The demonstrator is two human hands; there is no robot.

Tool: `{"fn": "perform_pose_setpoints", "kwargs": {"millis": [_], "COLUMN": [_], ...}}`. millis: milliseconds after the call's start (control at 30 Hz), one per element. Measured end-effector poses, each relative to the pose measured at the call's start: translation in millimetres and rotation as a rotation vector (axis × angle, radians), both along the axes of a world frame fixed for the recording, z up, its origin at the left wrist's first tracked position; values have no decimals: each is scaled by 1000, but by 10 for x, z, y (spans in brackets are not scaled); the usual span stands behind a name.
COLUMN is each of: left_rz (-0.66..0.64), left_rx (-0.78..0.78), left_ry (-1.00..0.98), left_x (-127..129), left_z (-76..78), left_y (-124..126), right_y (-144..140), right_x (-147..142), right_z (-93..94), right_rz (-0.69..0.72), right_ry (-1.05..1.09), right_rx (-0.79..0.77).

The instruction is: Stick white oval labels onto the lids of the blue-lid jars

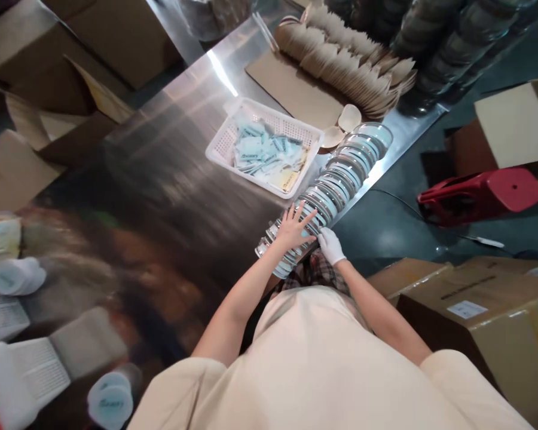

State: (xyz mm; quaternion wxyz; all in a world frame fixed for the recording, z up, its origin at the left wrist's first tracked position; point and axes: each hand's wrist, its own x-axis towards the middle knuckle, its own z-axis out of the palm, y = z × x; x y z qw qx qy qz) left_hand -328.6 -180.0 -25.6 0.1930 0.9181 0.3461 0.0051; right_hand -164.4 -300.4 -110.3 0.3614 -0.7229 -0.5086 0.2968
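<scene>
Left edge of frame motion-blurred, near end of row of clear lids (336,179) hidden under hands, row at centre right on steel table (170,179), long axis running lower left to upper right, left hand (293,227) spread flat on top, gloved right hand (330,245) curled against its side, white basket (224,143) of sachets just beside.

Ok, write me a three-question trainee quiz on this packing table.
1. True or false: the left hand lies flat on the row of clear lids.
2. What covers the right hand?
A. nothing
B. a white glove
C. a black mitt
3. Fill in: the white basket holds small blue and white ____.

Key: 1 true; 2 B; 3 sachets.
</scene>
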Motion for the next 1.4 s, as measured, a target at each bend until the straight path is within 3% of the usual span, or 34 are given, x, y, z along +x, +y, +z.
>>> {"fn": "perform_pose_setpoints", "kwargs": {"millis": [133,267,367,467,567,633,733,800,933,1133,1300,1400], "left_rz": [9,2,52,104,111,145,201,184,127,101,168,213], "left_rx": [11,-32,-52,-27,-19,-27,-57,-73,-80,-24,2,22], "left_ry": [21,34,15,44,155,223,238,217,210,188,107,70], "left_x": [-72,-59,-202,-542,-872,-1001,-1069,-1074,-1081,-1078,-1075,-1091], "left_z": [-38,22,166,294,282,211,121,110,131,35,-64,-112], "left_y": [-5,67,3,-293,-686,-852,-861,-773,-660,-685,-620,-600], "right_y": [47,-185,-484,-705,-648,-456,-118,38,125,111,71,-60], "right_x": [251,241,96,15,-11,-55,-186,-287,-453,-612,-406,-190], "right_z": [30,132,106,74,184,336,546,590,422,123,242,357], "right_rz": [-75,-465,-531,-473,-343,-84,356,481,484,291,507,473], "right_ry": [326,501,540,428,143,-21,-209,-317,-404,-400,-364,-284], "right_rx": [-14,64,-51,-150,-18,114,235,262,245,218,253,335]}}
